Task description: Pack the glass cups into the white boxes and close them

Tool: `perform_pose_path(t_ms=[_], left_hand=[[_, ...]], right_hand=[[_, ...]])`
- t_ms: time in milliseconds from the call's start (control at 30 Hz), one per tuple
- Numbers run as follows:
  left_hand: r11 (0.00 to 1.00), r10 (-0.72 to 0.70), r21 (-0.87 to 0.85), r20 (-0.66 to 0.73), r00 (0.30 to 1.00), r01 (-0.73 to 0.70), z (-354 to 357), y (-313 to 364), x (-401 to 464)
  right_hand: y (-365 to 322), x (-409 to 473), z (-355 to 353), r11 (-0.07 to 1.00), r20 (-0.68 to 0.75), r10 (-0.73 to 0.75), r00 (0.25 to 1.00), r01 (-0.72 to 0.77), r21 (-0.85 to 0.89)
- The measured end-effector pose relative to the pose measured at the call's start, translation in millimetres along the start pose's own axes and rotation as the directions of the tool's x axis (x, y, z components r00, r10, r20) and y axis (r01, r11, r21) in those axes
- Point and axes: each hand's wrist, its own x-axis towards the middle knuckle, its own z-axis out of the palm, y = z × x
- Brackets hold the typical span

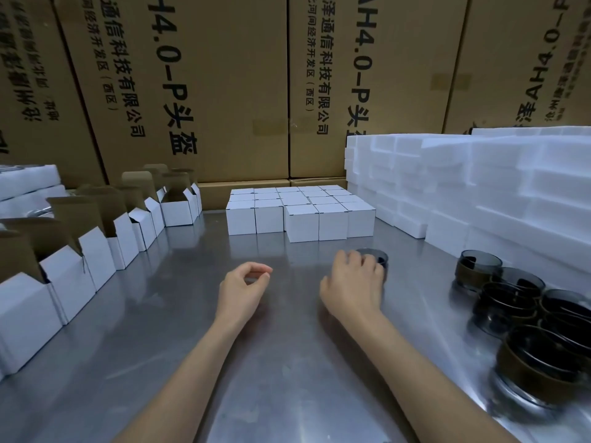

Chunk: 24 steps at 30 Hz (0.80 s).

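Beyond both hands, "AH4.0-P" printed on cartons (pixel 224 91). Right hand (pixel 353 284) gripping one glass cup (pixel 379 260); left hand (pixel 244 287) loosely curled, holding nothing.
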Motion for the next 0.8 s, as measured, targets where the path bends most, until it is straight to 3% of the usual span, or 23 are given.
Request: perform_pose_path(t_ms=[200,300,367,467,533,600,700,800], left_hand=[[0.999,0.034,0.016,0.016,0.999,-0.034,0.8,-0.2,1.2],[1.0,0.023,-0.009,0.023,0.999,-0.023,0.8,-0.7,1.7],[1.0,0.018,-0.016,0.021,1.0,-0.017,0.7,-0.5,1.8],[1.0,0.012,-0.016,-0.006,1.0,-0.012,-0.2,0.4,0.9],[1.0,-0.003,-0.018,0.004,1.0,0.003,-0.8,1.3,-0.2],[1.0,-0.016,-0.013,0.052,0.999,0.017,-1.1,1.8,-1.2],[0.999,-0.032,0.024,0.156,0.987,0.029,-0.3,2.8,-2.3],[0.999,-0.018,0.043,0.257,0.966,0.007,1.6,2.1,-3.2]], right_hand=[[-37.5,-17.1,4.2,0.94,-0.011,-0.318,0.948,0.316,0.132],[-45.8,-23.9,3.4,0.883,-0.036,-0.411,0.911,0.407,0.234],[-44.8,-22.6,-0.3,0.818,-0.131,-0.414,0.901,0.432,0.381],[-32.7,-5.1,-3.6,0.7,-0.2,-0.179,0.963,0.267,0.662],[-16.5,9.1,-0.2,0.591,-0.037,0.011,0.999,0.023,0.806],[0.9,18.8,9.3,0.47,0.193,0.082,0.978,-0.208,0.858],[14.5,24.1,24.9,0.458,0.377,-0.059,0.924,-0.31,0.833],[11.1,24.0,29.8,0.403,0.383,-0.248,0.89,-0.265,0.876]])
